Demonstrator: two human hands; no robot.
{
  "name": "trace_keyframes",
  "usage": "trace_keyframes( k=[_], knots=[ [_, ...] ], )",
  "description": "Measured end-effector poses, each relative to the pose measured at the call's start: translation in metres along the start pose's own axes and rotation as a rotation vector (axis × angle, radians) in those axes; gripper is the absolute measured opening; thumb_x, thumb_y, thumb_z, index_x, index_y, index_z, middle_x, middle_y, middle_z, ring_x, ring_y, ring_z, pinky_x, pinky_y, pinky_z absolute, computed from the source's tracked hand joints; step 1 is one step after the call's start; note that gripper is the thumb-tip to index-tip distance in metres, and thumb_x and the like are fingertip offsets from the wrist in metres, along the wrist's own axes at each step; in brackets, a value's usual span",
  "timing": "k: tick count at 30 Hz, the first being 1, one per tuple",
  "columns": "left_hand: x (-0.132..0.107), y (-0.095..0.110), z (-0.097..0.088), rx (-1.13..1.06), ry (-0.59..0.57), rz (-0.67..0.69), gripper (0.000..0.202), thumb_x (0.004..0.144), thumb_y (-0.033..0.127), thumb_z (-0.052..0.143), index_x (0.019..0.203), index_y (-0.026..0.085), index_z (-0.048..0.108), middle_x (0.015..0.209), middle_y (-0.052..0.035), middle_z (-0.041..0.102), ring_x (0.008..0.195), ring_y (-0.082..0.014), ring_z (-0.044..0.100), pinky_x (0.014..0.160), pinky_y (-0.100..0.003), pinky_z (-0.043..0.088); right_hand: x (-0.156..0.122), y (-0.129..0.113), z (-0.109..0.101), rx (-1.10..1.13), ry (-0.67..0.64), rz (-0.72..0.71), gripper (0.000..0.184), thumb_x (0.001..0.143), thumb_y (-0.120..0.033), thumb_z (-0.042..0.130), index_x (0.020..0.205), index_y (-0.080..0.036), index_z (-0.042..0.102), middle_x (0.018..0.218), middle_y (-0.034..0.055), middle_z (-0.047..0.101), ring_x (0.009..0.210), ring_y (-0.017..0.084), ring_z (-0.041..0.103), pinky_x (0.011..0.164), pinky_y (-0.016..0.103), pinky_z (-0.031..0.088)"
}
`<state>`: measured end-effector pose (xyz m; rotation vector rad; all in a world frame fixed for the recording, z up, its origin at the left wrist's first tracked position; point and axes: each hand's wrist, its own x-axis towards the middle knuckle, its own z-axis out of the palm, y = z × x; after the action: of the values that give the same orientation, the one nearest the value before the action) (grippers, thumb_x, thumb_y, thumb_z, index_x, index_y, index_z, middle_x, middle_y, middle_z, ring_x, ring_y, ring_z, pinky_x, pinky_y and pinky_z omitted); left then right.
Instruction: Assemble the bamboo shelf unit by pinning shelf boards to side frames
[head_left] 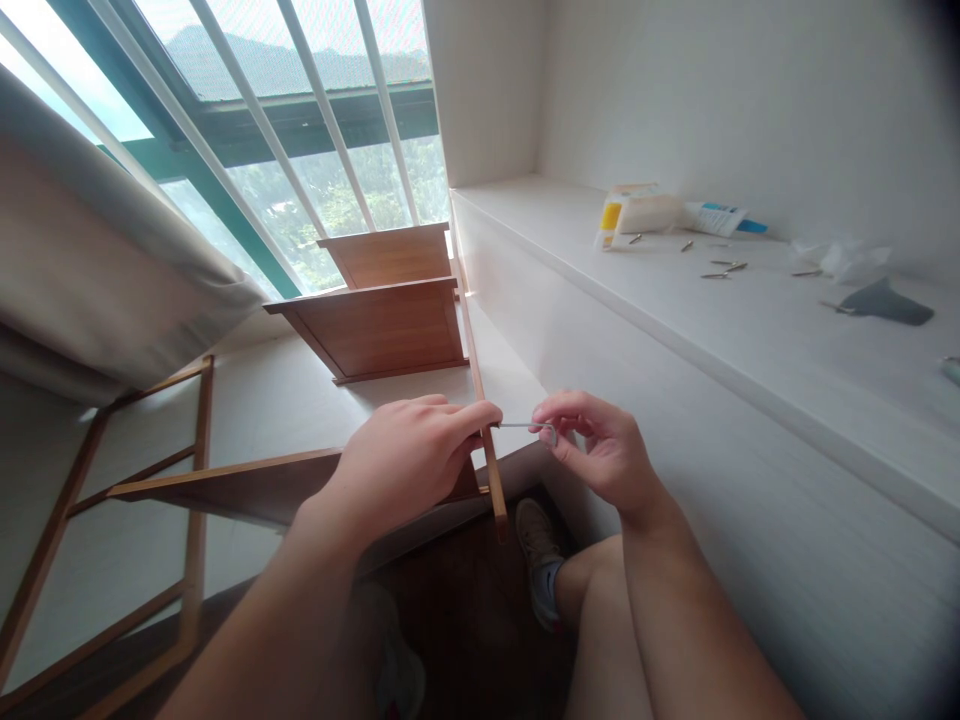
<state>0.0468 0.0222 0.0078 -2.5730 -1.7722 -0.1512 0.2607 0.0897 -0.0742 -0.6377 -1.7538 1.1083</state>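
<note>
My right hand (592, 445) pinches a thin, bent hex key (517, 425) between thumb and fingers, its long arm pointing left. The key's far end meets a narrow wooden rail (493, 485), where my left fingertips partly hide the contact. Curled round that rail and the end of a brown wooden shelf panel (240, 482) is my left hand (420, 450); its underside fingers are hidden. Farther along the same rail, two more brown panels, a near one (375, 335) and a far one (394, 255), stand out to the left.
A second wooden frame (199, 430) stands at left below a curtain (112, 270). Along the right runs a white ledge (637, 290) bearing several screws (724, 268), a white-and-blue tube (716, 217), a crumpled plastic bag (844, 258) and a dark flat piece (892, 303). A barred window (315, 130) is ahead.
</note>
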Motion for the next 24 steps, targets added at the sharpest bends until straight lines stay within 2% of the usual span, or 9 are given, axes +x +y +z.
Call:
trace_keyframes(
  k=[8,12,14,17,19,21,24],
  knots=[
    [0.000,-0.001,0.002,0.005,0.003,0.003,0.025,0.093,0.022,0.044,0.112,0.033,0.057,0.078,0.0017,0.065,0.074,-0.0179,0.057,0.057,-0.028,0.028,0.000,0.001,0.000,0.081,0.020,-0.021,0.010,0.082,-0.017,0.067,0.091,-0.022,0.067,0.091,0.0052,0.065,0.076,0.016,0.059,0.063,0.028,0.046],
    [0.000,0.000,0.002,0.015,0.007,-0.004,0.026,0.093,0.023,0.043,0.113,0.034,0.057,0.078,0.0022,0.064,0.073,-0.0176,0.057,0.056,-0.028,0.027,0.000,0.003,-0.003,0.283,0.065,0.062,0.013,0.087,-0.023,0.060,0.099,-0.021,0.064,0.082,0.0033,0.065,0.059,0.012,0.054,0.051,0.026,0.042],
    [-0.001,-0.001,0.002,0.020,0.005,-0.005,0.025,0.093,0.023,0.043,0.111,0.034,0.058,0.077,0.0026,0.063,0.072,-0.0174,0.056,0.056,-0.028,0.026,0.001,0.001,-0.005,0.375,-0.004,0.141,0.017,0.091,-0.030,0.054,0.101,-0.020,0.063,0.076,0.0028,0.064,0.054,0.013,0.053,0.046,0.025,0.039],
    [0.000,-0.001,0.001,0.023,0.003,-0.006,0.025,0.093,0.023,0.044,0.110,0.034,0.058,0.076,0.0028,0.063,0.072,-0.0173,0.056,0.056,-0.028,0.026,0.002,-0.005,-0.004,0.330,-0.160,0.257,0.024,0.092,-0.037,0.054,0.086,-0.016,0.064,0.065,0.0017,0.060,0.053,0.012,0.051,0.048,0.026,0.038],
    [0.000,-0.001,0.002,0.019,0.003,-0.007,0.025,0.093,0.023,0.044,0.110,0.034,0.058,0.077,0.0030,0.063,0.073,-0.0172,0.056,0.056,-0.028,0.027,0.002,-0.008,-0.001,0.248,-0.197,0.292,0.028,0.092,-0.037,0.056,0.073,-0.016,0.061,0.060,0.0001,0.056,0.052,0.011,0.049,0.049,0.025,0.038],
    [0.001,-0.001,0.002,0.012,0.003,-0.008,0.025,0.093,0.023,0.044,0.110,0.035,0.058,0.078,0.0033,0.064,0.073,-0.0170,0.057,0.057,-0.028,0.027,0.002,-0.010,0.002,0.208,-0.188,0.302,0.032,0.092,-0.037,0.056,0.067,-0.016,0.057,0.057,-0.0009,0.053,0.051,0.010,0.047,0.049,0.025,0.037],
    [0.000,-0.001,0.002,0.006,0.006,-0.005,0.027,0.093,0.022,0.043,0.111,0.035,0.058,0.079,0.0034,0.064,0.074,-0.0170,0.057,0.057,-0.028,0.027,0.001,-0.009,0.002,0.244,-0.107,0.281,0.034,0.093,-0.037,0.054,0.065,-0.018,0.052,0.055,-0.0024,0.049,0.050,0.011,0.045,0.048,0.025,0.035]
  ],
)
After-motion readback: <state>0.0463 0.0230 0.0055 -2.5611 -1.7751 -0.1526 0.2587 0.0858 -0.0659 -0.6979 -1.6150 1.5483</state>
